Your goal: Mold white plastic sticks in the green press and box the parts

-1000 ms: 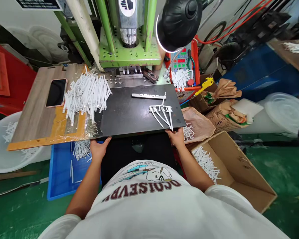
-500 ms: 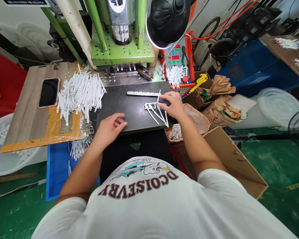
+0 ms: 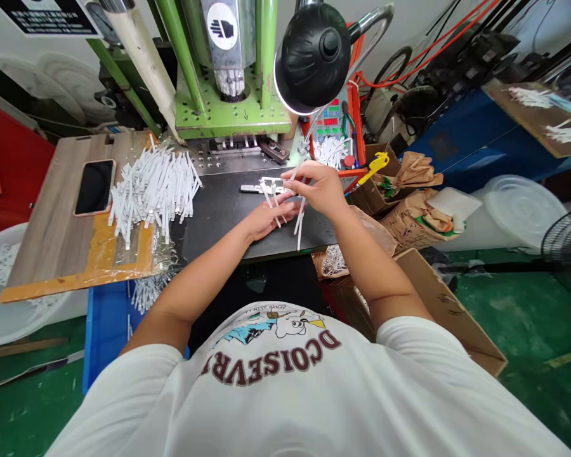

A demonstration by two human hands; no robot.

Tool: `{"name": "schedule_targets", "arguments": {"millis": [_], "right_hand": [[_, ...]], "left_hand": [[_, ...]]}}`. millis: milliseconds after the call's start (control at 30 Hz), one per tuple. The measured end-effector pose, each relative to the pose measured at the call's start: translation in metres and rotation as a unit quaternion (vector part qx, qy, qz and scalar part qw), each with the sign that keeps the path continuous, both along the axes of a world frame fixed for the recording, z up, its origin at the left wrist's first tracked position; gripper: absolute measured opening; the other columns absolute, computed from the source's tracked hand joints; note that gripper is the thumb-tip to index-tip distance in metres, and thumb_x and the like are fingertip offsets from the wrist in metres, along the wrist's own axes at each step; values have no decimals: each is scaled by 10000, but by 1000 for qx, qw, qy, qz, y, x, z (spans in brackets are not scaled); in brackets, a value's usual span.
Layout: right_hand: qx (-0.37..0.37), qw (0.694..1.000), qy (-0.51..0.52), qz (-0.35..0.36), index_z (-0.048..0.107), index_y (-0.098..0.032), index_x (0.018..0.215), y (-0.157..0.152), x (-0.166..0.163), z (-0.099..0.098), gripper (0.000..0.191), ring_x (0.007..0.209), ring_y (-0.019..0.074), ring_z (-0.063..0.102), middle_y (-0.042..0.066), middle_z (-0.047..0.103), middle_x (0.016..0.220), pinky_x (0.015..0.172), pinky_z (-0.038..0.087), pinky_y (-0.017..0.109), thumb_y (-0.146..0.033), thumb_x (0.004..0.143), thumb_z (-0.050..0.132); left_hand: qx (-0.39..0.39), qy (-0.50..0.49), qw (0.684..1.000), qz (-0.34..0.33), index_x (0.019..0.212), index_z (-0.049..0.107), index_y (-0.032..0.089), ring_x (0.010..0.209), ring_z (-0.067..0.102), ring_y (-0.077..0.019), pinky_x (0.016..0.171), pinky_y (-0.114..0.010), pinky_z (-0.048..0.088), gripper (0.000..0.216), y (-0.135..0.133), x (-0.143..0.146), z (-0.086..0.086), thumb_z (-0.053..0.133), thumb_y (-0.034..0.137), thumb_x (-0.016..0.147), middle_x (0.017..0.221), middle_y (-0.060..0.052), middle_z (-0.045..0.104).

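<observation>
White plastic strips pinched in right hand, left hand open palm-up beneath them, over black board near its front edge.

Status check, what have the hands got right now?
Right grip pinching white plastic strip cluster. Left grip open beneath it. Metal bar beyond, on black board.

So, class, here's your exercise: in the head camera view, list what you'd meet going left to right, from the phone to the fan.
Smartphone → pile of white strips → left hand → right hand → yellow plastic tool → brown paper bags → translucent plastic lid → fan
</observation>
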State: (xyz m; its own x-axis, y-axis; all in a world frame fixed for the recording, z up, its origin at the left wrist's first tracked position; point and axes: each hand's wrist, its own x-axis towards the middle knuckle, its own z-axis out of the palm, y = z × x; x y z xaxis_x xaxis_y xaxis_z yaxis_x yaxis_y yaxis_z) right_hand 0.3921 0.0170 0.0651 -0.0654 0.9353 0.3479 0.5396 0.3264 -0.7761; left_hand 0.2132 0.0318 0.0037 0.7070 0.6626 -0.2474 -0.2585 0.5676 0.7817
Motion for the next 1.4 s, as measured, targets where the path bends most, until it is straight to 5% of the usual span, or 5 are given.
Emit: {"name": "schedule_targets", "arguments": {"millis": [267, 767, 933, 1167, 1400], "right_hand": [[8, 976, 167, -138, 793, -238, 973, 21, 40, -29, 295, 843, 195, 711, 31, 718, 907, 701, 563, 315, -530, 932, 768], [-48, 877, -24, -478, 714, -219, 869, -87, 142, -126, 215, 881, 264, 643, 71, 673, 870, 875, 559, 435, -432, 882, 693], [-75, 913, -89, -391, 778, -229, 1076, -115, 131, -124, 257, 1110, 357, 670, 168, 753, 1112, 1028, 546, 519, -314, 843, 714], [-14, 972, -219, 86, 750, -324, 1396, -123, 23, -95, 466, 1576, 333, 513, 71, 675, 1561, 1312, 352, 648, -239, 944, 676], [82, 976, -94, -180, 819, -304, 1256, -99, 59, -89, 340, 1320, 265, 730, 54, 816, 1300, 1224, 509, 502, -309, 1118, 508]], "left_hand": [[-100, 69, 989, -85, 836, 530, 195, 414, 266, -47, 423, -137, 278, 361, -33, 9, 37, 597, 416, 1114, 585, 108, 324], [445, 471, 761, -33, 1002, 721, 223, 1008, 686, -284, 969, -387, 522, 109, -4, -12, 18, 690, 160, 918, 1037, -75, 771], [468, 472, 747, -27, 1081, 715, 204, 1062, 686, -284, 1008, -412, 527, 166, -3, -20, 20, 586, 189, 979, 1147, -107, 767], [503, 444, 742, -5, 1120, 701, 184, 1134, 670, -289, 1086, -440, 507, 216, 11, -11, 25, 535, 172, 984, 1195, -121, 757], [547, 493, 675, -52, 1222, 704, 177, 1260, 618, -339, 1122, -493, 459, 262, 10, 17, 17, 565, 145, 1002, 1298, -176, 698]]}}
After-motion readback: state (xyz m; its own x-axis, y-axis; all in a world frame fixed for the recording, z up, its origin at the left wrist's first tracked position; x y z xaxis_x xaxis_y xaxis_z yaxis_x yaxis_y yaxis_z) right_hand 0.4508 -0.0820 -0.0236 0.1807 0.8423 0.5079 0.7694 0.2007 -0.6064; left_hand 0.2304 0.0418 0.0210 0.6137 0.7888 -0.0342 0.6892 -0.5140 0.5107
